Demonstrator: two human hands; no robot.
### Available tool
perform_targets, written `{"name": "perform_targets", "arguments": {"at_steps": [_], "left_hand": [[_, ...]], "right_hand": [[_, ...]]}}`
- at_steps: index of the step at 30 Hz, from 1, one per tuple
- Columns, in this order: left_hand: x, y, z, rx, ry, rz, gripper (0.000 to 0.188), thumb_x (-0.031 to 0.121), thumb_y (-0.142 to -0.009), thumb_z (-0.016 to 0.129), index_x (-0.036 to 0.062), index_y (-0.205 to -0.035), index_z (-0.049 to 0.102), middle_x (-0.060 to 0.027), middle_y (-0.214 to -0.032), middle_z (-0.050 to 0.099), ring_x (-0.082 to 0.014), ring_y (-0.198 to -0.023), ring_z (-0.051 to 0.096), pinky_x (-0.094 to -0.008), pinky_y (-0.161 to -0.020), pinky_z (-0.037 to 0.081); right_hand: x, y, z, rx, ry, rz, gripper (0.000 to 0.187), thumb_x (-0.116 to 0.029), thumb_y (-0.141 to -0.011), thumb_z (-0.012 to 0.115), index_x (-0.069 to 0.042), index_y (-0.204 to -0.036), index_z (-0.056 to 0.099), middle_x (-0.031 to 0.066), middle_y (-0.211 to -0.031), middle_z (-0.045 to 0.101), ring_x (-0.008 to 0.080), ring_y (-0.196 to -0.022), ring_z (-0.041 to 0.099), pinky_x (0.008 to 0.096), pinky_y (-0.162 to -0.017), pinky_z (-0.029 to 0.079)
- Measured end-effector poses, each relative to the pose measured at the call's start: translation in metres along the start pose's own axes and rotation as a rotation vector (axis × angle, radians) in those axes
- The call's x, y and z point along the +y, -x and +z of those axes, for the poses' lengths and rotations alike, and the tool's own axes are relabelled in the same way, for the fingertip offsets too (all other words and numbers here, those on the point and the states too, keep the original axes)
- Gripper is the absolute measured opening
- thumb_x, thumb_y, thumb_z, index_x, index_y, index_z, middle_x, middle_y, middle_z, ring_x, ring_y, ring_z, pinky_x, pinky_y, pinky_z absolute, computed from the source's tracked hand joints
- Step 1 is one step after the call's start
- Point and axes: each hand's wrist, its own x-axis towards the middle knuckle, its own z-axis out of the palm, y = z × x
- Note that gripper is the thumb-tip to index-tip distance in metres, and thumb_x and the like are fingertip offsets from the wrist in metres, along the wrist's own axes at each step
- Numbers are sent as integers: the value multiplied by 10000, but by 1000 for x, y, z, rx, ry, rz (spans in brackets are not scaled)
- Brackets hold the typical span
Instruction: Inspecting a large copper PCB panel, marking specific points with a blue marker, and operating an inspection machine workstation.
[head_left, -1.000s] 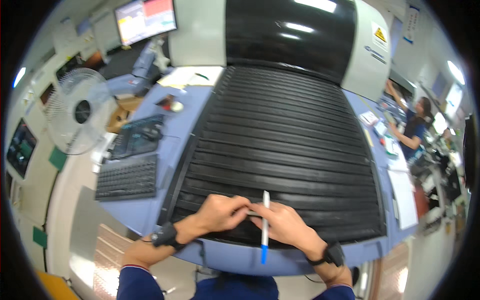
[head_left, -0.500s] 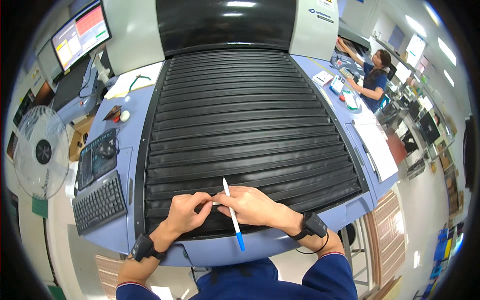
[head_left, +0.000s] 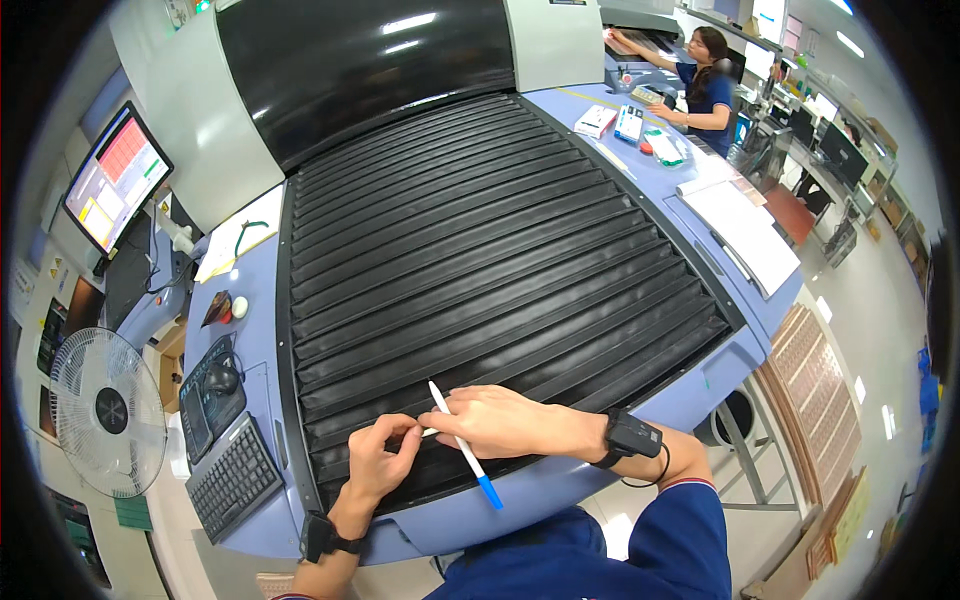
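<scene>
A slim white pen (head_left: 466, 455) with a blue end slants across my right hand (head_left: 495, 420), whose fingers are closed around it. The blue end points down toward me. My left hand (head_left: 378, 458) is just beside it, thumb and forefinger pinched together. Between the fingertips of both hands shows a small white piece (head_left: 430, 431), too small and too covered to name. Both hands are over the near edge of a black pleated bellows cover (head_left: 470, 260) on a large machine, and each wrist wears a black strapped device.
A keyboard (head_left: 235, 482) and a mouse (head_left: 221, 377) are on the left ledge, with green-handled pliers (head_left: 248, 235) on paper beyond. A fan (head_left: 110, 410) and a monitor (head_left: 118, 180) stand farther left. Papers (head_left: 745, 235) cover part of the right ledge. A co-worker (head_left: 708, 90) sits behind it.
The view has swung, so the machine appears tilted and the co-worker sits higher and farther left. Both hands keep nearly the same pose, with the pen still in my right hand.
</scene>
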Motion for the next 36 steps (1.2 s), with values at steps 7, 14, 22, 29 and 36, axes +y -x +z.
{"name": "perform_targets", "arguments": {"at_steps": [7, 14, 22, 29, 36], "left_hand": [[-2, 3, -2, 3, 22, 24, 110, -10, -838, 745, 9, -924, 680, -102, -766, 730, -193, -669, 733, -273, -618, 579], [-6, 1, -11, -37, -2, 82, 158, 4, -840, 739, 8, -992, 694, -124, -867, 745, -205, -720, 745, -284, -638, 584], [-7, 1, 0, -13, 17, 114, 146, 49, -854, 736, 35, -986, 676, -98, -766, 720, -229, -619, 703, -309, -552, 551], [-6, 5, -5, 19, -26, 179, 131, 78, -864, 723, 50, -980, 667, -93, -744, 712, -233, -588, 685, -326, -534, 540], [-5, 1, -4, -56, -47, 76, 124, 71, -865, 743, 37, -966, 680, -91, -763, 716, -217, -624, 700, -300, -563, 550]], "right_hand": [[-7, -2, -6, -60, -3, 40, 225, -168, -921, 675, -23, -1073, 592, 170, -841, 682, 373, -876, 671, 473, -819, 532], [-7, -10, -6, 18, 23, -42, 300, -164, -901, 701, -31, -1149, 597, 158, -984, 700, 360, -937, 682, 443, -829, 566], [-18, -10, -17, -53, 36, 23, 339, -165, -871, 741, -59, -1180, 650, 164, -1069, 720, 355, -971, 708, 421, -832, 593], [-18, -13, -10, -14, 9, 23, 282, -171, -872, 742, -50, -1115, 665, 190, -990, 724, 380, -893, 708, 439, -780, 586], [-18, -11, -15, -12, 56, 59, 268, -158, -855, 743, -51, -1088, 667, 184, -891, 709, 376, -848, 701, 448, -759, 576]]}}
